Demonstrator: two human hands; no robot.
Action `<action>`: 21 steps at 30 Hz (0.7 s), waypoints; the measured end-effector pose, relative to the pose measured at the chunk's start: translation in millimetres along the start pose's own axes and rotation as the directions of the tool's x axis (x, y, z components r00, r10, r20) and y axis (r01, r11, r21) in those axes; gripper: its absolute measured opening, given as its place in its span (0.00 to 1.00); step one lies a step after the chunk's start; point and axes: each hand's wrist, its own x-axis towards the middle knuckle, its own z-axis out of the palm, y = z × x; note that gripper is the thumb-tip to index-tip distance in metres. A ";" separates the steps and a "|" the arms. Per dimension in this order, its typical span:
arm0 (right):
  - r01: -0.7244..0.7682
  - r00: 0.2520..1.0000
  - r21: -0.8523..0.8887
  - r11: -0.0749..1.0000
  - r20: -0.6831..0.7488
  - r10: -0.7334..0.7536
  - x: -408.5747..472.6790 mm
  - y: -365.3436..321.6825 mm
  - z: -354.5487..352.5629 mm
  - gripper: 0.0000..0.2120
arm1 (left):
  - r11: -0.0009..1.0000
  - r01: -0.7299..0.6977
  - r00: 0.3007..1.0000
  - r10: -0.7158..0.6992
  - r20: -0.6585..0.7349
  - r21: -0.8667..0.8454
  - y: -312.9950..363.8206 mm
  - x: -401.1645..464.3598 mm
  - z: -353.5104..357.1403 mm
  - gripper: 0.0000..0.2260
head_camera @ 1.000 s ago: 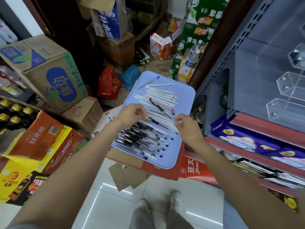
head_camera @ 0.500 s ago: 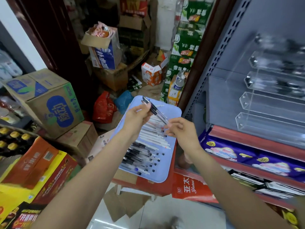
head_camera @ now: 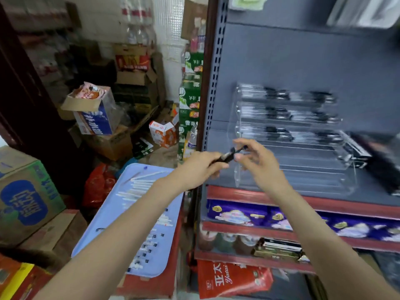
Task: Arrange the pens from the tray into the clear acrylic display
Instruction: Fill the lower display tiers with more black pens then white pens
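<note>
The left hand (head_camera: 200,167) is gripping a black pen (head_camera: 230,155) with curled fingers, holding it up in front of the grey shelf upright, its tip slanting up and to the right. The right hand (head_camera: 258,163) is meeting it there, thumb and fingertips pinching at the pen's upper end, the other fingers loosely spread. Both hands are hanging just before the left edge of the clear acrylic display (head_camera: 296,146), which is standing on the red-edged shelf (head_camera: 324,202) against the grey back panel; its upper tiers are holding dark pens, blurred, while the lower tiers near the hands are showing open troughs. The blue tray (head_camera: 108,215) is lying low and left, well apart from the display, on a red carton, with white and black pens (head_camera: 138,187) lying in it, partly hidden by the left forearm. Cardboard boxes (head_camera: 23,195) are crowding the tray's left side.
</note>
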 end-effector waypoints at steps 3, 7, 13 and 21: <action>0.018 0.998 0.084 0.996 -0.055 -0.013 6.2 9.9 -47.0 0.12 | 0.996 -0.042 0.999 0.042 0.002 0.077 26.9 32.5 14.8 0.10; 0.004 0.983 0.167 0.986 -0.180 0.027 15.9 33.4 -104.7 0.11 | 0.958 0.017 0.989 0.025 -0.144 0.286 45.2 71.2 24.4 0.13; -0.115 0.960 0.081 0.990 -0.249 0.131 38.3 78.5 -147.8 0.08 | 0.954 0.154 0.966 -0.091 -0.240 0.258 53.7 102.0 30.0 0.13; -0.011 0.993 -0.364 0.931 -0.111 -0.031 65.2 92.1 -132.5 0.03 | 0.966 0.183 0.955 -0.130 -0.266 0.182 61.4 95.7 34.3 0.11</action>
